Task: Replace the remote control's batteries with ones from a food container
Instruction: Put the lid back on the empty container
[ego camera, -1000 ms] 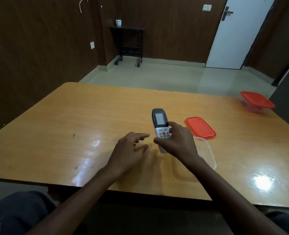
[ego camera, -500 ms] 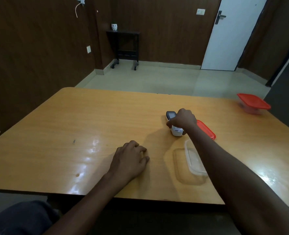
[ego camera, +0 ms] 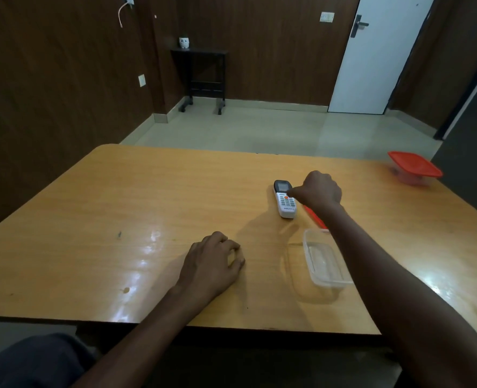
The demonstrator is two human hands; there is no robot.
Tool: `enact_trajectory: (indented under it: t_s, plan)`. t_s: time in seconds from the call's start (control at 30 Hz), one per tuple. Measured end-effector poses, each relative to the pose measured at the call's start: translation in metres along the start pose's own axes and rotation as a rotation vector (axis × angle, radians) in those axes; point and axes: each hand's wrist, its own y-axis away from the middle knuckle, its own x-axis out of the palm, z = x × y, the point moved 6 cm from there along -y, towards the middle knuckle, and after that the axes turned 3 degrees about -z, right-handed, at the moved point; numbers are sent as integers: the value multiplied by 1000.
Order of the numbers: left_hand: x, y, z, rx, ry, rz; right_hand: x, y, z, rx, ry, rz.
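The white remote control (ego camera: 285, 200), dark at its screen end, lies face up on the wooden table (ego camera: 148, 208). My right hand (ego camera: 318, 190) is curled just to its right, fingertips pinching its right edge near the orange button. My left hand (ego camera: 213, 259) rests on the table nearer me, fingers curled under, with nothing visible in it. An open clear food container (ego camera: 325, 263) sits beside my right forearm and looks empty. Its red lid (ego camera: 314, 218) is mostly hidden under that forearm. No batteries are in sight.
A second clear container with a red lid (ego camera: 413, 166) stands at the table's far right edge. Beyond the table are a tiled floor, a small black side table (ego camera: 201, 77) and a white door (ego camera: 377, 57).
My right hand carried the remote away from me and laid it flat by the red lid, then slid off to its right side. My left hand curled up and stayed on the table.
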Motion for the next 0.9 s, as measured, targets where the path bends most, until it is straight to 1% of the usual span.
enact_trajectory:
  t_s: [0.03, 0.1, 0.23, 0.3, 0.4, 0.47, 0.53, 0.6, 0.67, 0.73, 0.8, 0.9]
  plan:
    - [0, 1, 0, -3, 0, 1, -4, 0, -11, 9, 17, -21]
    - [0, 2, -1, -9, 0, -2, -5, 1, -33, 37, 71, -1]
    - [-3, 1, -9, -27, 38, -4, 3, 6, -74, 121, 133, 152]
    - [-3, 1, -15, -26, 56, -5, 3, 5, -83, 123, 110, 183]
    - [-4, 1, -25, -16, 76, -21, -7, 7, -88, 98, 57, 137]
    - [-3, 1, -31, -24, 137, -22, -22, 15, -85, 59, 9, 25]
    - [-1, 0, -36, -19, 248, -16, -43, 31, -77, 11, -89, -83]
    - [-1, -3, -42, -17, 394, 0, -59, 54, -68, -19, -257, -114]
    - [-3, -5, -47, -68, 583, 28, -67, 79, -63, -2, -495, -31]
    - [-1, -6, -53, -158, 824, 115, -66, 106, -59, 50, -712, 122]
    - [5, -2, -64, -219, 1014, 221, -65, 131, -56, 79, -860, 231]
    - [11, 3, -81, -242, 1174, 317, -66, 157, -49, 94, -1029, 342]
